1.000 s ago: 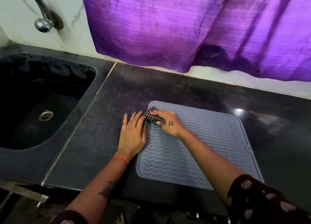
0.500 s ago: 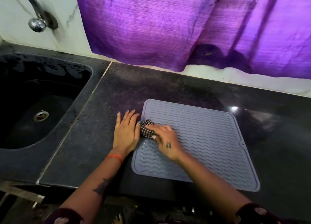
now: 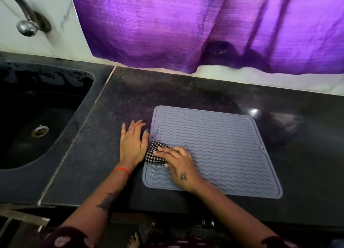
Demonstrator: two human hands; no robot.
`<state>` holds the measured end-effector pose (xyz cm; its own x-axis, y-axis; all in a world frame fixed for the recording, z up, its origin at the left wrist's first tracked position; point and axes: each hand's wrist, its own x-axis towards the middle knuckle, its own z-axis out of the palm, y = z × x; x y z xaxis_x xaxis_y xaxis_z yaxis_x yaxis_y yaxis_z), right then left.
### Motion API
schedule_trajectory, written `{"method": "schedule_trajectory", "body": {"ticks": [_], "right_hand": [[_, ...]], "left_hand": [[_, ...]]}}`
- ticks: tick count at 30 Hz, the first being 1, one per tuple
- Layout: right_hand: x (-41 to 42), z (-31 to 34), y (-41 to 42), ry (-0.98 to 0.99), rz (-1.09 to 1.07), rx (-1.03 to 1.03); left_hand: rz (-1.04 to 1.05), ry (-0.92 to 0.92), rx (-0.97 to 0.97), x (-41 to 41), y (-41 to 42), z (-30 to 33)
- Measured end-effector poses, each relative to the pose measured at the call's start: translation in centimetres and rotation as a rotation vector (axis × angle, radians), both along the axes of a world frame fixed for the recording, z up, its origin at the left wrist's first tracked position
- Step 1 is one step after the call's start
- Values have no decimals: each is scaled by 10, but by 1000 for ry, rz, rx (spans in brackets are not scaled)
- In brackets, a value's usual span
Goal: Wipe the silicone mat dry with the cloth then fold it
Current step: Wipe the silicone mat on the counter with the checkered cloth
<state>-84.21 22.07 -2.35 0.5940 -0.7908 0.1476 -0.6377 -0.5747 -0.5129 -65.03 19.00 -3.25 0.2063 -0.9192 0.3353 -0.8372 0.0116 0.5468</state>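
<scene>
Pressing down near the mat's left edge, the right hand (image 3: 178, 166) has its fingers curled over the bunched checkered cloth (image 3: 155, 154) on the grey silicone mat (image 3: 223, 151). Left hand (image 3: 131, 143) lies flat, fingers straight, on the dark countertop (image 3: 115, 117) just beside the mat's left edge, thumb reaching its rim.

**Count at the counter**

I counted two hands: one left hand (image 3: 131, 145), one right hand (image 3: 179, 164). Under the right hand lay one cloth (image 3: 155, 153) and one mat (image 3: 214, 151). Left of the left hand I saw one sink (image 3: 55, 106), one tap (image 3: 26, 17).
</scene>
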Motion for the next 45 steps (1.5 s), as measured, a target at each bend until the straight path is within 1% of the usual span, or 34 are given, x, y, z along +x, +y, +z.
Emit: {"method": "schedule_trajectory", "body": {"ticks": [4,7,9,13,18,20,23,27,29,32,35,38,41,43,45], "right_hand": [[1,11,-6,-40,24,62],[-5,2,18,-48,96,22],[-6,-4,30,-23,87,-17],[-5,9,20,-81,106,53],[-30,2,48,-106,178,-4],[-29,3,47,-110,174,24],[-35,10,40,-140,175,30],[-71,0,52,-103,145,-22],[-73,-1,53,-86,146,-11],[-71,6,48,-142,120,2],[-93,2,50,-155,64,-62],[-103,-2,53,-98,46,-78],[-100,5,46,-126,54,-52],[-103,7,40,-144,29,-97],[-107,2,34,-114,-17,-147]], "left_hand": [[-26,-38,19,-1,1,-1],[-29,-59,31,-1,1,-2],[-38,-77,48,-2,2,-1],[-63,-138,73,-4,4,0],[-118,-286,92,-5,4,-2],[-127,-312,97,-5,4,-2],[-122,-299,97,-7,1,0],[-115,-247,98,-17,-4,4],[-139,-229,101,-27,-8,5],[-172,-205,106,-39,-15,9],[-182,-181,121,-49,-22,12],[-203,-178,162,-58,-28,11],[-228,-222,235,-62,-29,2],[-223,-264,262,-62,-30,-2],[-214,-271,258,-62,-30,-3]]}}
